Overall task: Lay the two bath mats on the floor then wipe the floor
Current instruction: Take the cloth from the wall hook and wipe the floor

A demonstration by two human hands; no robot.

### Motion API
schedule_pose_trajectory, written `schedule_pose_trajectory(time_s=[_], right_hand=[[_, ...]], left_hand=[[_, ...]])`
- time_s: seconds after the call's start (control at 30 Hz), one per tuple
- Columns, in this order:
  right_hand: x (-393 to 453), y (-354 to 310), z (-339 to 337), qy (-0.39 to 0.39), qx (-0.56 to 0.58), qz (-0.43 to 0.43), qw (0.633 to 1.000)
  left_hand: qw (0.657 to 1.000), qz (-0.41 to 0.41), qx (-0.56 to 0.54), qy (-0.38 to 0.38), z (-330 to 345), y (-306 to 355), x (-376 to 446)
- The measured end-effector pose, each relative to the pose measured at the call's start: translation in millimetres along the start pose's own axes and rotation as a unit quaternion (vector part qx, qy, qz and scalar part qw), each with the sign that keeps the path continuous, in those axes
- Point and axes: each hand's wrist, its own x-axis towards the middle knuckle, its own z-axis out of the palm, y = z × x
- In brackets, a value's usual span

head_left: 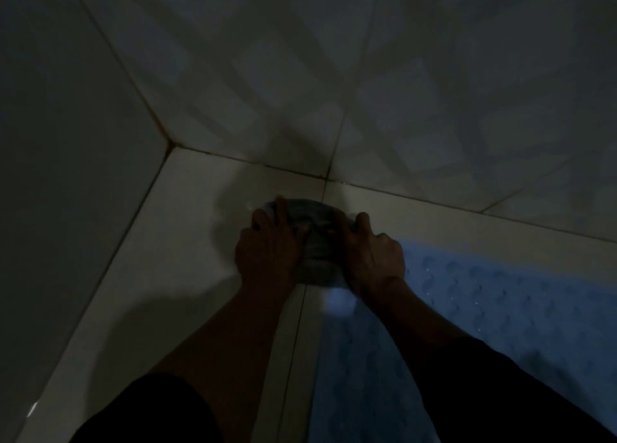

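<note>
A crumpled grey cloth lies on the pale tiled floor close to the room's corner. My left hand presses down on the cloth's left side, fingers stretched forward over it. On the right side of the cloth sits my right hand, its fingers bent over the cloth's edge. A blue bath mat with round bumps lies flat on the floor to the right, its near corner under my right wrist. Only this one mat is in view.
Tiled walls meet in a corner just beyond the cloth, one wall on the left, one across the back. The scene is dim. Dark sleeves cover my upper arms at the bottom edge.
</note>
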Motion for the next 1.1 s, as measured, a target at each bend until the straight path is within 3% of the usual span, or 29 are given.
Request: schedule_pose_trajectory(time_s=[0.23,0.37,0.5,0.73,0.9,1.1], right_hand=[[19.7,2.2,-23.2,0.0,-0.058,0.015,0.998],[29.1,11.7,-25.9,-0.001,-0.066,0.02,0.998],[37.9,30.7,-21.0,-0.006,-0.058,0.022,0.998],[59.9,90.1,7.7,-0.023,0.106,0.113,0.988],[36.9,122.5,-17.0,0.002,-0.032,0.003,0.999],[15.8,180.1,-18.4,0.013,-0.022,-0.022,0.999]], left_hand=[[0.999,0.013,-0.033,-0.011,-3.8,16.0,17.6],[0.999,0.034,0.001,0.038,-10.6,24.2,20.1],[0.999,0.045,-0.023,0.007,-16.0,40.8,28.5],[0.999,0.043,0.018,0.026,-7.0,85.1,33.4],[0.998,0.037,0.04,0.032,2.0,123.3,22.4],[0.999,0.029,0.013,0.044,12.5,179.3,-3.1]])
